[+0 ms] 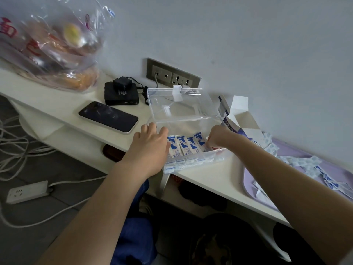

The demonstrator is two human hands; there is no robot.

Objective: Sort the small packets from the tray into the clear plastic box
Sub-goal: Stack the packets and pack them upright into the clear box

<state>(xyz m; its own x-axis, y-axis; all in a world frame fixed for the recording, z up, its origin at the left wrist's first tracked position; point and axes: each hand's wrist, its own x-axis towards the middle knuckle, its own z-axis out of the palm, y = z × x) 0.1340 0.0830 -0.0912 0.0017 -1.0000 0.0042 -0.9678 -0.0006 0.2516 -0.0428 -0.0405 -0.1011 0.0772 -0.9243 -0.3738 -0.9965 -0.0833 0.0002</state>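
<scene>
Pinching a packet, probably light and flimsy, by its edge, the right hand was inside the box; the left hand lay spread on its rim.

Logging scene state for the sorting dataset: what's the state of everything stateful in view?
clear plastic box: lid open, tipped back.
packets in box: upright, one row.
tray: holds loose packets.
carton: flaps open.
phone: face up, screen dark.
left hand: open, resting on box's left wall.
right hand: fingers curled at row's right end; grip unclear.
</scene>
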